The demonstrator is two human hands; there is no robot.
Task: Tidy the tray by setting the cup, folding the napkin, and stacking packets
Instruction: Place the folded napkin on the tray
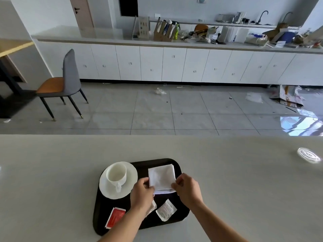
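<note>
Fingertips of both hands are pinching the near corners of the white napkin (pixel 161 177), the left hand (pixel 142 190) taking the near-left corner and the right hand (pixel 187 188) the near-right one, thumbs on top. It is lying as a folded square at the far right of the black tray (pixel 99 206), its near edge lifting slightly off the surface, layered edges showing at its far right corner.

Being thin cloth or paper, I judge it will be light and floppy, sagging if held by one point, so gripping two corners at once and creasing it flat against the tray looks the sensible way.

To its left the white cup (pixel 116 174) is sitting upright on its saucer (pixel 130 172), handle pointing toward the person; that part seems settled. Nearer, a red packet (pixel 115 217) and a white packet (pixel 166 210) are lying well apart and unstacked, with another pale packet (pixel 153 207) partly hidden under the left wrist. These look slick and light, probably easiest to pick up by an edge.
</note>
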